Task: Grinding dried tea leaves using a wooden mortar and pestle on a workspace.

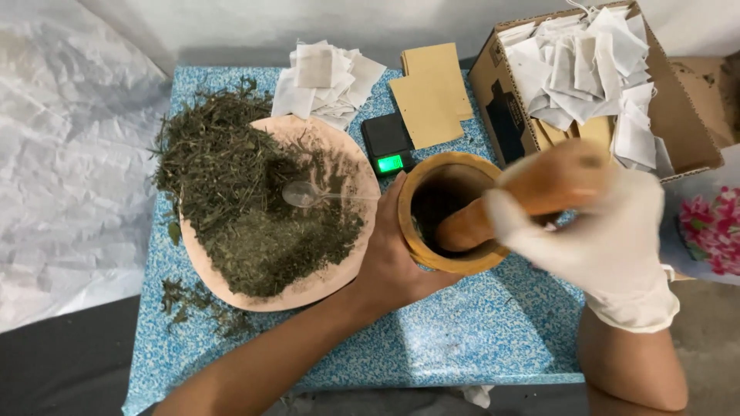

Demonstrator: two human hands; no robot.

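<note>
- Cardboard box (678, 115): you are seeing it lying open at the table's far right corner, brown, holding a heap of small white sachets (586, 62).
- White sachets (327, 81): a loose pile is sitting at the far edge, behind the tray.
- Tan flat pouches (432, 92): two are lying overlapped beside the box.
- Small black scale (388, 142): its rectangular screen (390, 162) is glowing green, just behind the mortar.

You face a small table (493, 331) with a blue-and-white speckled top, set against a pale wall (370, 23). To your left, crumpled white sheeting (69, 154) covers the surface beside the table. Below it, the floor (62, 362) is dark grey. Lighting is soft and even.
</note>
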